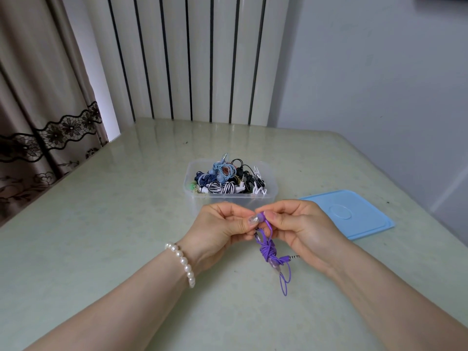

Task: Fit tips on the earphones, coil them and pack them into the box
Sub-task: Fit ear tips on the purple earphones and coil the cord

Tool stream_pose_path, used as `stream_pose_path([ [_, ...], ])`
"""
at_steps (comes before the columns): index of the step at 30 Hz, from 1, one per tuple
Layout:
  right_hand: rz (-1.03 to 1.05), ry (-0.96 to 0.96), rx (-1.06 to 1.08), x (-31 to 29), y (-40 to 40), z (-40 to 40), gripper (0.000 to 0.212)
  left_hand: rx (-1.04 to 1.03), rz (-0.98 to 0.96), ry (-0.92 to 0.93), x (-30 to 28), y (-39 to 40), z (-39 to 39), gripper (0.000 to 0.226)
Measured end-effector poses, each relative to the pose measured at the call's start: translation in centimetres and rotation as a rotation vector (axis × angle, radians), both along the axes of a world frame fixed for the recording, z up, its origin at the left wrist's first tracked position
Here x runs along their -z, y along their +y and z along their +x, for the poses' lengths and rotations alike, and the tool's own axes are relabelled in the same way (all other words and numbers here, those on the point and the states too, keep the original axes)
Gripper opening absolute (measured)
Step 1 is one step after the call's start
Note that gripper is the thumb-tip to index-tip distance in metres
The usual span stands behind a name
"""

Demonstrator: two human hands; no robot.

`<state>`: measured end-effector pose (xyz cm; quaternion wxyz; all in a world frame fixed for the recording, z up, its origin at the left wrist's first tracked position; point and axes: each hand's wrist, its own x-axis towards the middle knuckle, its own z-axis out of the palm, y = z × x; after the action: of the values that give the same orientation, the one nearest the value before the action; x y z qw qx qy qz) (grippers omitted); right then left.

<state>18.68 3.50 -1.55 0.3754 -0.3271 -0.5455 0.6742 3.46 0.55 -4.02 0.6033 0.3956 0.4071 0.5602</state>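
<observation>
Purple earphones hang bundled between my two hands above the table, the cable knotted in a coil with the jack plug sticking out to the right and a loop dangling below. My left hand pinches the top of the bundle with thumb and fingers. My right hand pinches a purple earbud right beside the left thumb. Just beyond the hands stands the clear plastic box, holding several coiled earphones in blue, black, white and striped colours. Any ear tip is hidden by my fingertips.
The box's light blue lid lies flat on the table to the right of the box. The pale green table ends at a radiator and wall at the back, with a curtain at the left.
</observation>
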Motion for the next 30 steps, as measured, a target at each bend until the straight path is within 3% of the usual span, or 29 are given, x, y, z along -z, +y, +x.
stream_pose_path([
  [7,0.062,-0.043,0.152,-1.0,-0.4,-0.2,0.01,-0.117,0.059,0.014,-1.3,-0.1,0.3,0.009],
  [14,0.122,-0.132,0.228,-3.1,-0.9,-0.6,0.008,-0.044,0.149,0.135,-4.1,-0.6,-0.4,0.02],
  [17,0.157,-0.108,0.23,-5.4,-0.6,-1.1,0.008,-0.073,0.145,0.127,-5.9,-0.1,-1.1,0.011],
  [21,0.184,0.006,0.287,-9.5,0.9,-1.7,0.008,-0.177,0.121,0.076,-8.1,0.9,-2.8,0.014],
  [24,0.194,0.05,0.322,-11.4,2.4,-2.9,0.008,-0.225,0.108,0.176,-9.2,1.5,-4.7,0.019],
  [30,0.104,-0.093,0.412,-9.0,4.7,-5.9,0.005,-0.261,0.09,0.422,-9.5,1.8,-5.9,0.008],
])
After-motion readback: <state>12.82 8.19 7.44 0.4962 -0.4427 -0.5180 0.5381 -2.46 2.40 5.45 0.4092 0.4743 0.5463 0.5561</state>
